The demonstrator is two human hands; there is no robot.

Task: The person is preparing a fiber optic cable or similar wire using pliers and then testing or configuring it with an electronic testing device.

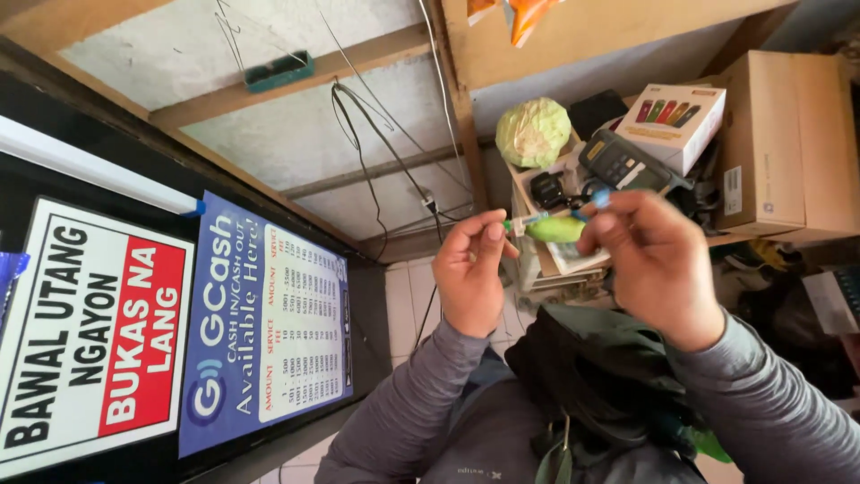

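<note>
**Small green object held between two raised hands**

A small green object [555, 229] is held up between both hands, in the middle of the view. The left hand [470, 273] is closed in a pinch on a thin piece at the object's left end, thumb against fingertips. The right hand [658, 260] is curled around the right end, where a bit of light blue shows (what it is cannot be told). Both forearms are covered by grey sleeves [412, 403], and a dark bag [609, 376] is seen near the body beneath the hands. Beyond the hands, a wooden shelf [537, 175] is stacked with a pale green cabbage [533, 132], a dark handheld device [620, 161], a white box [674, 124] and a brown carton [788, 143]. At the left, two printed signs [179, 332] are mounted on a dark panel.
</note>
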